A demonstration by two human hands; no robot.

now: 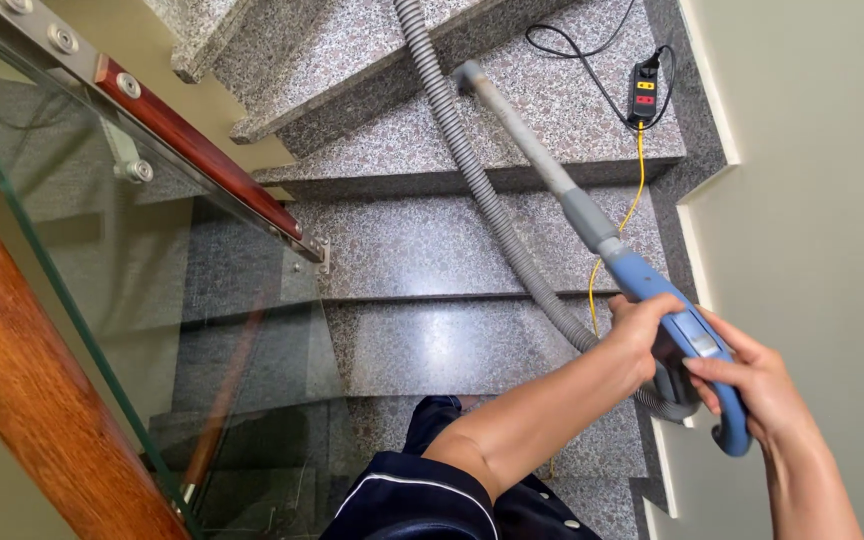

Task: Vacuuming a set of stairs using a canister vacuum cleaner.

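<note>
I look down a granite staircase. Both hands hold a vacuum wand's blue handle [687, 335]. My left hand [642, 335] wraps its front part, just behind the grey tube [527, 140]. My right hand [752, 385] grips the rear of the handle, thumb on top. The tube runs up and left to a step higher in the frame, where its end rests. A ribbed grey hose [472, 170] curves from under the handle across the steps toward the top edge.
A glass balustrade [152, 300] with a wooden handrail [22, 380] lines the left side. A black power strip [644, 95] with black and yellow cords lies on a landing step. A cream wall [812, 200] borders the right. My dark-clothed leg [432, 490] is below.
</note>
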